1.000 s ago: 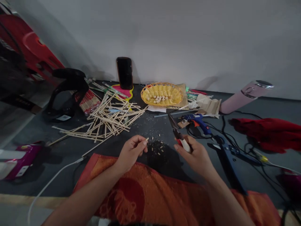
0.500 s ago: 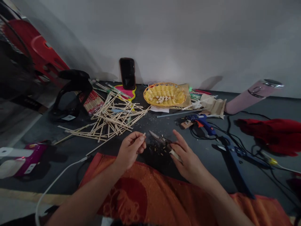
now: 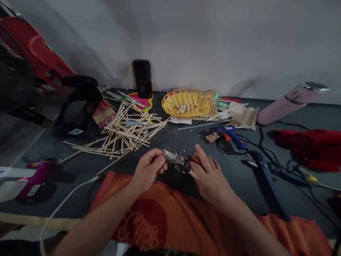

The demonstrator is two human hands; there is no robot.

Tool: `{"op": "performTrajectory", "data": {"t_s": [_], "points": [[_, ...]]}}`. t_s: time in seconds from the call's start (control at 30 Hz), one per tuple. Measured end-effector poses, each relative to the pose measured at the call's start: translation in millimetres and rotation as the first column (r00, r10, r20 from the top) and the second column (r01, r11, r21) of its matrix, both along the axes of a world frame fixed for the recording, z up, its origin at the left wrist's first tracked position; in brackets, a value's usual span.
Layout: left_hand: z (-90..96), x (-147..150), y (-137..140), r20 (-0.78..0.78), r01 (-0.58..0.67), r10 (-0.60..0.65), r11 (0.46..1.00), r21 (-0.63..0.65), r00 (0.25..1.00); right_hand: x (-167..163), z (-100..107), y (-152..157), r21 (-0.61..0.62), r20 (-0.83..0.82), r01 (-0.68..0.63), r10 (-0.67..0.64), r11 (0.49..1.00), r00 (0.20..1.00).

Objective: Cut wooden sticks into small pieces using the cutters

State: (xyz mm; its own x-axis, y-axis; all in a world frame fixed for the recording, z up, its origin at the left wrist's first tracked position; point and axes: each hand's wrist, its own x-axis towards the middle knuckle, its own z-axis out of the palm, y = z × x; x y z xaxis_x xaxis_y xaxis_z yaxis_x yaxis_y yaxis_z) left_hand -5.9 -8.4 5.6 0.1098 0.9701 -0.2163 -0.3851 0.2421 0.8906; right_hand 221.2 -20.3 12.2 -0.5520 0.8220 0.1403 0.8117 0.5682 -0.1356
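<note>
My right hand (image 3: 211, 177) is wrapped round the handles of pruning shears (image 3: 179, 159), its index finger stretched forward. The jaws point left, are parted, and reach the fingertips of my left hand (image 3: 149, 167). Thumb and forefinger of that hand are pinched together on a short pale stick piece, now almost hidden by the fingers and the jaws. Small cut bits lie on the dark table under the shears. Beyond my left hand is a loose pile of thin wooden sticks (image 3: 125, 133). A yellow woven basket (image 3: 186, 93) holds a cluster of small pale pieces (image 3: 184, 108).
An orange towel (image 3: 186, 217) covers the near edge. To the right are a blue glue gun (image 3: 230, 137), a blue long-handled tool (image 3: 271, 185), cables, a red cloth (image 3: 306, 147) and a pink flask (image 3: 290, 103). A phone (image 3: 142, 78) leans on the wall.
My right hand has brought the shears slightly left, and their jaws have opened and met my left fingertips. My left hand keeps its pinch almost in place. The view has shifted a little.
</note>
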Motion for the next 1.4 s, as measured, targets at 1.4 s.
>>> {"op": "performTrajectory", "data": {"t_s": [1.4], "points": [[1.1,-2.4,-4.2,-0.263,0.181,-0.150,0.979,0.094,0.953,-4.2,-7.8,3.2,-0.124,-0.043,0.129,-0.136,0.984,0.990]]}}
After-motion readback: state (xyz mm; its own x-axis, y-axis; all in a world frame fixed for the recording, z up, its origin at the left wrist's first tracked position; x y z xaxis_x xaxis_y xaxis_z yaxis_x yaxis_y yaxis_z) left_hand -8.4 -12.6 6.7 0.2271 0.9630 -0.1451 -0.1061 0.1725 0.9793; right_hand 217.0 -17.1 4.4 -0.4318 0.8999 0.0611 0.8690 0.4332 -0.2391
